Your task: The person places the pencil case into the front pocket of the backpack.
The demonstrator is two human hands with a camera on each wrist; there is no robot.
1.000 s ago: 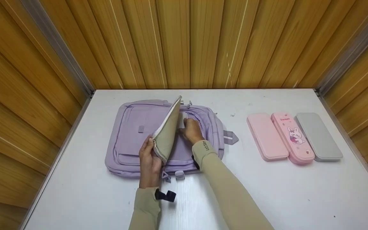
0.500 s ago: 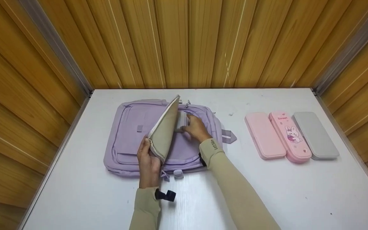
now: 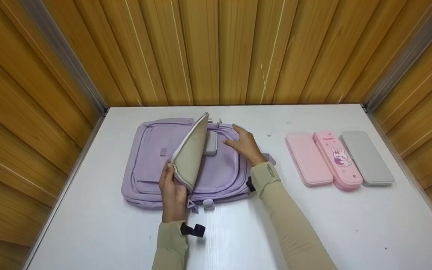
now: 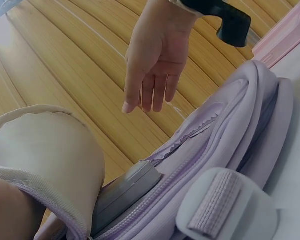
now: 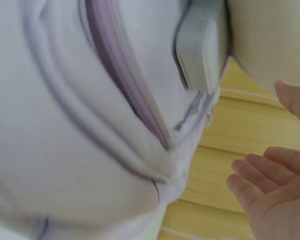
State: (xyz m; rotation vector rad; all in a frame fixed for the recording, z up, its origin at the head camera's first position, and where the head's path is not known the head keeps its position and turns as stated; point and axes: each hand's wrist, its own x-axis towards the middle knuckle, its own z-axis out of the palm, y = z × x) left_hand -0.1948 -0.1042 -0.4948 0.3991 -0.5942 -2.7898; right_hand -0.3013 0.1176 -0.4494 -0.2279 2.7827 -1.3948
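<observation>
A purple backpack point(image 3: 152, 157) lies flat on the white table, its front compartment unzipped. My left hand point(image 3: 173, 195) pinches the lower edge of the raised beige-lined flap point(image 3: 191, 157) between thumb and fingers. Inside the opening sits a grey hard case point(image 3: 211, 144), partly hidden behind the flap; its end also shows in the left wrist view as a grey case point(image 4: 127, 192). My right hand point(image 3: 246, 145) hovers over the bag's right side, thumb and fingers spread, holding nothing. In the right wrist view that hand point(image 5: 277, 195) is apart from the case point(image 5: 202, 50).
To the right on the table lie a plain pink case point(image 3: 309, 159), a pink rabbit-print pencil case point(image 3: 336, 157) and a grey case point(image 3: 366, 159), side by side. A lilac buckle point(image 3: 208, 204) sticks out at the bag's near edge. Wood-look panels point(image 3: 234, 52) enclose the back and sides.
My right hand has let go of the grey case inside the bag and moved right, its fingers spreading. The left hand still holds the flap up.
</observation>
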